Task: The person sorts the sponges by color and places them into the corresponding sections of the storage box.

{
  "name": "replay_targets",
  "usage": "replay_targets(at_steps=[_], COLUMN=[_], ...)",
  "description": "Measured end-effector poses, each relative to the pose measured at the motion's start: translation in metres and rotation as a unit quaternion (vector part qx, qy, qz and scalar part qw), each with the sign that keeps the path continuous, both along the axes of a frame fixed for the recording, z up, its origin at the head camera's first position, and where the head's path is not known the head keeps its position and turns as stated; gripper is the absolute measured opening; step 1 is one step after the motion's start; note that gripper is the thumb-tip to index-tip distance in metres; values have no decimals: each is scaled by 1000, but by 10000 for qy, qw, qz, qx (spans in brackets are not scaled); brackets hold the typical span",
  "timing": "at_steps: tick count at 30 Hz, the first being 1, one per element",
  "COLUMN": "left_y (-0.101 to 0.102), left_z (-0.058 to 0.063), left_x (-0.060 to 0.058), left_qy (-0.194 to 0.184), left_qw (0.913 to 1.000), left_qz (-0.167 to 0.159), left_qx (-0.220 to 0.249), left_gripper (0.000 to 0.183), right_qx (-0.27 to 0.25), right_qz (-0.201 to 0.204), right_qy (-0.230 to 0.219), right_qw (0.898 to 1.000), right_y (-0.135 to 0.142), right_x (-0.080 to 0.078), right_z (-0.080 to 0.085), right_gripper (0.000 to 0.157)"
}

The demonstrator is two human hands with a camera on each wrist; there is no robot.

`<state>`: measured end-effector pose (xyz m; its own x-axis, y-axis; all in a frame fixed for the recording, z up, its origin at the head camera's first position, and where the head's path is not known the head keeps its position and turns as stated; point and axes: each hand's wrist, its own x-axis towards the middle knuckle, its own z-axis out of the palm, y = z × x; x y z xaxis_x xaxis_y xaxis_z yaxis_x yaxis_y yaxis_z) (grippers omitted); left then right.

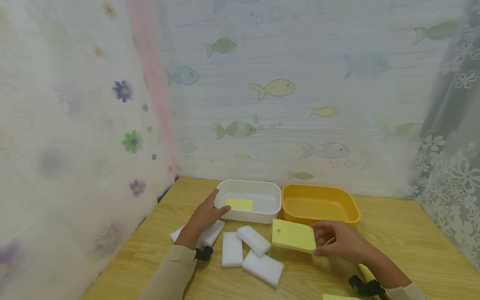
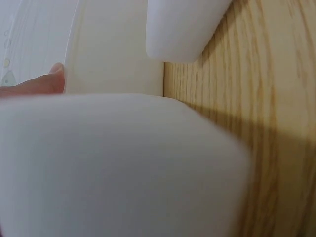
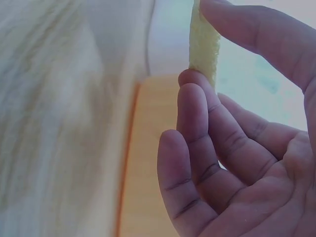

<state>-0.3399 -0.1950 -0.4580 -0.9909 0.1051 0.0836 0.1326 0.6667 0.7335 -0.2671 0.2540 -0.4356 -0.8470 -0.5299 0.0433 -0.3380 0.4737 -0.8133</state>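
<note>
My right hand (image 1: 339,239) pinches a flat yellow sponge (image 1: 293,235) by its right edge, thumb against fingers, above the table in front of the orange container (image 1: 356,208). In the right wrist view the sponge (image 3: 203,47) shows edge-on between the thumb and fingertips. My left hand (image 1: 205,214) holds the white container (image 1: 249,216) at its front left corner, thumb over the rim. Another yellow sponge (image 1: 240,204) lies inside that container. White sponge blocks (image 1: 232,250) lie below it, and one large block (image 2: 118,163) hides most of the hand in the left wrist view.
The two containers stand side by side at the back of the wooden table (image 1: 393,233). More yellow sponges (image 1: 339,297) lie at the front right, partly under the right forearm. Patterned curtains (image 1: 262,158) hang behind the table and at both sides.
</note>
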Motion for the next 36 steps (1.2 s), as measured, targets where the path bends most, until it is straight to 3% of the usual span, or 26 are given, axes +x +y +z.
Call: replay_targets(at_steps=[6, 16, 36], left_y=[0, 0, 2], left_z=[-1, -1, 2], left_x=[-1, 1, 3], left_qy=[-28, -30, -16], left_qw=[10000, 10000, 10000], left_qz=[33, 35, 53], left_qx=[-25, -5, 1], left_gripper=[95, 94, 93], right_qx=[-38, 321, 724], right_qz=[-47, -158, -515], right_qy=[194, 794, 763], right_qw=[9998, 9962, 9931], right_y=[-5, -18, -55], right_x=[-4, -19, -46], right_z=[10, 29, 49], right_gripper=[68, 66, 70])
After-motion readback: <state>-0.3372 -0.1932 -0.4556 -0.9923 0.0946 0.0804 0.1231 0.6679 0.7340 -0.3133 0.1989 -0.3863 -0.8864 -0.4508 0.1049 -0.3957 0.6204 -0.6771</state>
